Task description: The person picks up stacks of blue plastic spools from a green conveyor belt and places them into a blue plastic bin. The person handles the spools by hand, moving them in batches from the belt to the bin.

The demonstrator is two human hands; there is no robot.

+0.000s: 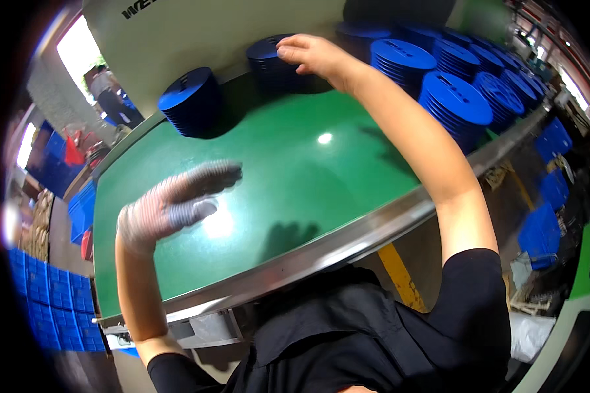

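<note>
My left hand (177,200), in a striped knit glove, hovers over the green table surface (295,164). It is slightly blurred, with thumb and fingers apart and nothing between them. My bare right hand (314,57) reaches to the far side, at the right edge of a stack of blue round discs (269,62). Its fingers are stretched out; whether they touch the stack I cannot tell. Another stack of blue discs (191,98) stands at the table's far left, nearer to my left hand than the other stacks.
Several more blue disc stacks (455,98) crowd the table's right end. A pale machine panel (216,33) rises behind the table, and a metal edge (301,262) runs along its front. Blue crates (52,298) stand at the left; a person (111,95) is in the background.
</note>
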